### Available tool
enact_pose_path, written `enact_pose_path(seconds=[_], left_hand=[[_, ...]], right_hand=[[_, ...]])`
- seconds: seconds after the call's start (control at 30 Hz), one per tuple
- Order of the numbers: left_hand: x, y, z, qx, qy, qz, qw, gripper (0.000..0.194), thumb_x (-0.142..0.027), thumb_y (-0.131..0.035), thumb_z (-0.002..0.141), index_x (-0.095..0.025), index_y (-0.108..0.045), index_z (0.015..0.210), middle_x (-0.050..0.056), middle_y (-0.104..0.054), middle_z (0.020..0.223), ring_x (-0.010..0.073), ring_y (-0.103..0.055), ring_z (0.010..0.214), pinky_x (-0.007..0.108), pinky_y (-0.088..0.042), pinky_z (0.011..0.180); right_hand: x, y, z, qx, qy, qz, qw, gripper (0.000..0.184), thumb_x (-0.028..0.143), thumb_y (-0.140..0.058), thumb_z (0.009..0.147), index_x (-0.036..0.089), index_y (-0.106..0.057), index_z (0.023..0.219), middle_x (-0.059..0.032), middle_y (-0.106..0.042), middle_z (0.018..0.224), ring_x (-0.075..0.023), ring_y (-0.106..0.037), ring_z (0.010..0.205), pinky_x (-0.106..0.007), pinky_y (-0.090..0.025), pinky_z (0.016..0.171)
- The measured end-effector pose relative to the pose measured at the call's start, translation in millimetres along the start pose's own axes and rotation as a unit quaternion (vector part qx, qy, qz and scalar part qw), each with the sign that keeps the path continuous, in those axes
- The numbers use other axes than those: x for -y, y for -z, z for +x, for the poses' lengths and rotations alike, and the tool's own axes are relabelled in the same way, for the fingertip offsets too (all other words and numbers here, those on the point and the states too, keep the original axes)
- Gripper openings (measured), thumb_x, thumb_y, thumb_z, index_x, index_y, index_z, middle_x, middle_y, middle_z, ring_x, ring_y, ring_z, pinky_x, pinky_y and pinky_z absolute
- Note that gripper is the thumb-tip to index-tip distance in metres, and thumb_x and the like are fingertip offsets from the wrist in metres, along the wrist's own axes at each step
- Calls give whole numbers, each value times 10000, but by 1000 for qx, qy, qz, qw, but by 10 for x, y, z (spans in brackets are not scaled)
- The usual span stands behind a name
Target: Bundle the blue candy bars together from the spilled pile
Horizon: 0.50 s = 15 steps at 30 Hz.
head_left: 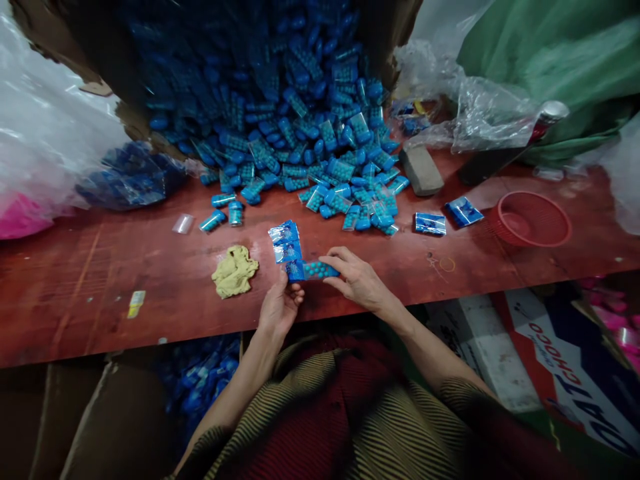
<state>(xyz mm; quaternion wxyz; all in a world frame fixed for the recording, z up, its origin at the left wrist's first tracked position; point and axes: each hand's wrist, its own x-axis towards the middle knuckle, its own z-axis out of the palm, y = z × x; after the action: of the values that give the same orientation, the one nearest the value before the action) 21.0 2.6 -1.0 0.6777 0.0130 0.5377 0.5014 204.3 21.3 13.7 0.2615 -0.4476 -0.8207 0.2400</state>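
My left hand (pixel 281 303) pinches a small blue printed label sleeve (pixel 296 271) near the table's front edge. My right hand (pixel 359 279) grips a clear little bottle of blue candy balls (pixel 318 269) between thumb and fingers at its right end. The bottle lies sideways, its left end meeting the sleeve; whether it is inside cannot be made out. Just beyond my left hand lie more blue printed labels (pixel 286 241), overlapping in a row. A crumpled yellow cloth-like piece (pixel 235 271) rests to the left.
A large heap of similar blue-capped bottles (pixel 300 147) spills from a carton at the back. To the right are a grey block (pixel 421 171), two blue label stacks (pixel 430 224) and a red basket (pixel 533 220). A clear empty tube (pixel 183 224) lies on the red table (pixel 165 293).
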Motion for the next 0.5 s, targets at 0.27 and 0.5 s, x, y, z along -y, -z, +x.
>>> enact_pose_path(seconds=[0.27,0.5], left_hand=[[22,25,18,34,-87,48,994,369,-412,-792,586,-136,-569,690,-6,-585,494,107,-556,444,190,-435,420],[-19,-25,5,38,-69,32,996,349,-349,-800,590,-147,-608,801,6,-696,698,143,-654,583,231,-528,501]], right_hand=[[-6,-50,-3,-30,-4,89,996,356,211,-591,840,195,-536,1192,-96,-527,1117,-211,-561,1020,-370,-491,875],[-12,-225,-41,-59,-16,147,987,352,253,-605,839,197,-545,1181,-95,-530,1089,-213,-559,1021,-374,-487,878]])
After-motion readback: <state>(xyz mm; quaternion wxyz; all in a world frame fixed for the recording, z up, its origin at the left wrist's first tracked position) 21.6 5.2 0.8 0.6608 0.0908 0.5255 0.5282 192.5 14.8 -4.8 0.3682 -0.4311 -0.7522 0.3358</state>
